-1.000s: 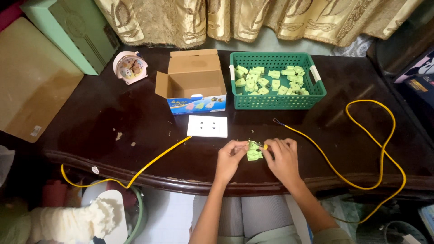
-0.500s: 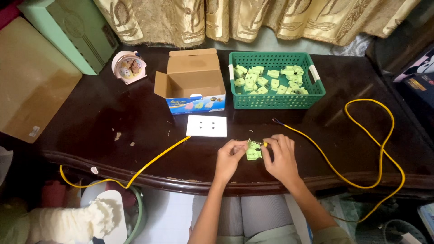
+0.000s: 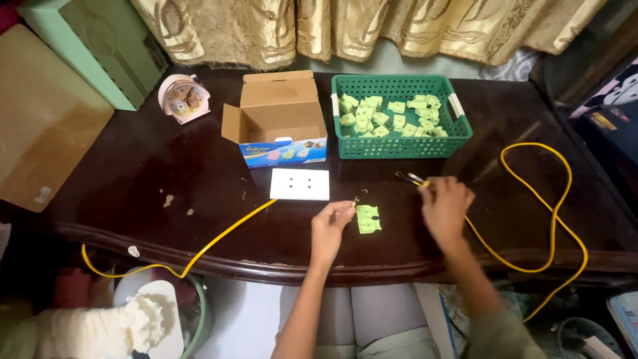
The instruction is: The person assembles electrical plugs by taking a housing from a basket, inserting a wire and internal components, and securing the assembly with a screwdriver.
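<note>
We cannot make out the tiny dark piece pinched in the narrow fingers of our left hand (image 3: 330, 226), and our right hand (image 3: 444, 204) is blurred, its fingers closed on a small yellow-handled tool (image 3: 413, 179) at the end of the yellow cable (image 3: 551, 219). Behind, an open brown cardboard box with a blue printed front (image 3: 279, 123) stands just left of the green plastic basket of pale green clips (image 3: 399, 143). The flat pale green plastic clip (image 3: 367, 219) lies on the dark wooden surface (image 3: 133, 179), just right of the left fingers and apart from the right hand, with a white rectangular socket plate (image 3: 300, 184) nearby.
</note>
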